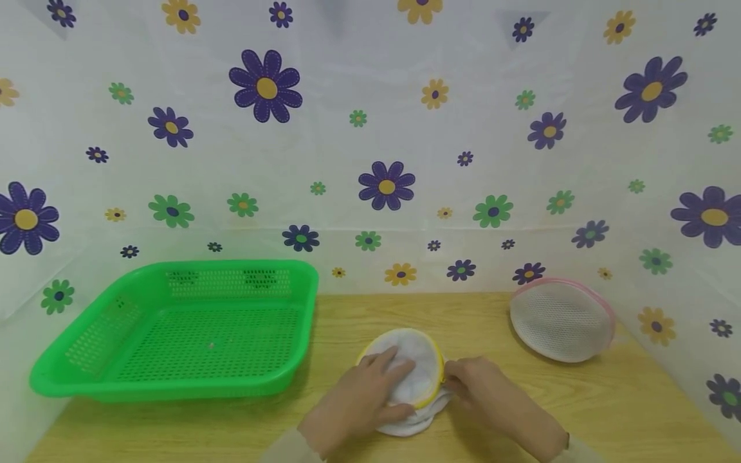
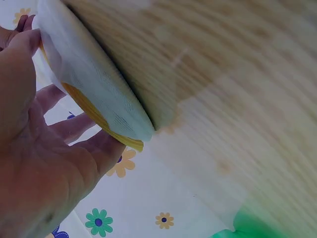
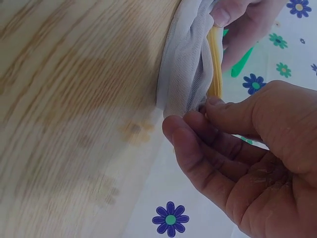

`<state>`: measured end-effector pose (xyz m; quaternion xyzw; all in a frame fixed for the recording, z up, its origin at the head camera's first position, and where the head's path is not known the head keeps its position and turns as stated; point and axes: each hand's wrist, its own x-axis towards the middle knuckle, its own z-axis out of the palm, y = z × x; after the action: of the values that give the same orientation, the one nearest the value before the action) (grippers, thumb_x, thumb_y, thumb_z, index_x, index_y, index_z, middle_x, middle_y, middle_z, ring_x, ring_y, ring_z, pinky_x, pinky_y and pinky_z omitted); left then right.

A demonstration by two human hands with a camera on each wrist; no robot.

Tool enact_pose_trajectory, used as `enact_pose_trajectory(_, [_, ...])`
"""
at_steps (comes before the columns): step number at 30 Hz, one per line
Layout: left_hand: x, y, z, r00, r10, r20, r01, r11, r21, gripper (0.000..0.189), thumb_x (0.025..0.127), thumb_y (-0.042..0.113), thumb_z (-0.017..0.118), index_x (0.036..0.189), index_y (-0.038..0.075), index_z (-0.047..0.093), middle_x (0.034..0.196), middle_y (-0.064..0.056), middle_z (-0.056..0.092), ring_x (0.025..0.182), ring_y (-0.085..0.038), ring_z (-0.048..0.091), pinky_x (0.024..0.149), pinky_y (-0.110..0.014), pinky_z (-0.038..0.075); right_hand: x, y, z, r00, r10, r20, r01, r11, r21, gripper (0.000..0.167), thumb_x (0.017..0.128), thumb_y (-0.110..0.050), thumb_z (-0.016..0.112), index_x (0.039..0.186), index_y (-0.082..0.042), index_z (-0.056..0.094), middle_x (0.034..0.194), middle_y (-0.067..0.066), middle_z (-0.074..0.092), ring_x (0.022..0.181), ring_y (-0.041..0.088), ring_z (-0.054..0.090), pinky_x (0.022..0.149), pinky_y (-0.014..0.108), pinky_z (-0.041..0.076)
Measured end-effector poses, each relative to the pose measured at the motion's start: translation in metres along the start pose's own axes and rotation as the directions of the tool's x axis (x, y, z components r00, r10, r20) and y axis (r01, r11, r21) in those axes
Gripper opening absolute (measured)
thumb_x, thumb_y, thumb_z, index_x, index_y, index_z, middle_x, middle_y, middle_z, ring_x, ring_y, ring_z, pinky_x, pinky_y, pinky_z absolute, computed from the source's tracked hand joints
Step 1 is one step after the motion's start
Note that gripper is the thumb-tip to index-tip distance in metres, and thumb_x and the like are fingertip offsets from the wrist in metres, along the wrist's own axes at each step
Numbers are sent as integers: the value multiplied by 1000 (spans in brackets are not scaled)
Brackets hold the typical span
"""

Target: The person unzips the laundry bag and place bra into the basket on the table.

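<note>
A round white mesh laundry bag [image 1: 412, 360] with a yellow zipper [image 3: 215, 64] around its rim lies on the table at the front middle. My left hand [image 1: 370, 392] rests on its top with the fingers spread, and the left wrist view shows them reaching across the upper face. At the bag's right edge, my right hand [image 1: 480, 386] pinches the zipper's end between thumb and fingertips; the small pull itself is mostly hidden. White mesh [image 3: 183, 64] bulges in folds below the zipper.
A green plastic basket [image 1: 202, 390] stands at the left of the wooden table [image 1: 579, 411]. Toward the back right lies another white mesh bag [image 1: 561, 321] with a pink rim. A flowered sheet [image 1: 347, 148] hangs behind and along the sides.
</note>
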<state>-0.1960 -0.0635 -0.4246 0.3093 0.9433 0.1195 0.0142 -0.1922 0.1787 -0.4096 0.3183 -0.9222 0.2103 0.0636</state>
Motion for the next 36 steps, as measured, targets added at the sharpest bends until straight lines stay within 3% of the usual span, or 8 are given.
enact_pose_trajectory(4, [-1, 1, 0, 1000, 10, -5, -10, 999, 34, 68, 96, 57, 61, 153, 23, 46, 156, -17, 46, 133, -41, 53, 105, -55, 51, 0, 0, 0, 1000, -2, 3, 2, 1000, 14, 16, 88, -1, 73, 79, -12, 66, 74, -5, 67, 66, -5, 47, 57, 17, 46])
enact_pose_trajectory(9, [4, 2, 0, 999, 17, -44, -11, 992, 122, 66, 90, 61, 66, 145, 27, 53, 139, -13, 58, 111, -37, 62, 88, -48, 59, 0, 1, 1, 1000, -2, 9, 2, 1000, 24, 16, 89, -2, 73, 80, -13, 65, 74, -6, 66, 66, -5, 46, 57, 17, 46])
enact_pose_trajectory(14, [10, 4, -3, 999, -6, -39, 11, 990, 140, 62, 85, 60, 71, 137, 30, 58, 126, -11, 63, 93, -31, 62, 73, -42, 59, -1, 1, 1, 1000, -17, -3, 17, 1000, -6, 18, 89, -2, 72, 79, -14, 64, 73, -8, 64, 66, -5, 46, 58, 18, 45])
enact_pose_trajectory(23, [16, 7, -4, 998, -58, 4, 57, 988, 144, 61, 83, 60, 71, 136, 33, 59, 121, -8, 63, 88, -27, 59, 71, -41, 58, -4, -1, 0, 1000, -9, 6, 9, 1000, -25, 20, 90, 0, 70, 79, -13, 62, 71, -9, 59, 65, -3, 44, 57, 18, 44])
enact_pose_trajectory(30, [17, 6, -4, 1000, -31, -5, 31, 987, 157, 59, 83, 57, 71, 134, 31, 60, 114, -7, 62, 82, -24, 56, 70, -38, 57, -5, -4, 0, 1000, -11, 25, 11, 1000, -15, 20, 91, 2, 68, 79, -13, 61, 71, -8, 58, 65, -3, 44, 58, 18, 45])
enact_pose_trajectory(36, [17, 7, -6, 999, -45, 0, 44, 989, 140, 60, 82, 56, 71, 136, 31, 60, 114, -7, 61, 80, -24, 55, 66, -37, 55, -6, -7, 1, 998, -11, 59, 11, 1000, 5, 20, 90, 3, 68, 79, -13, 61, 72, -8, 60, 66, -3, 47, 60, 19, 48])
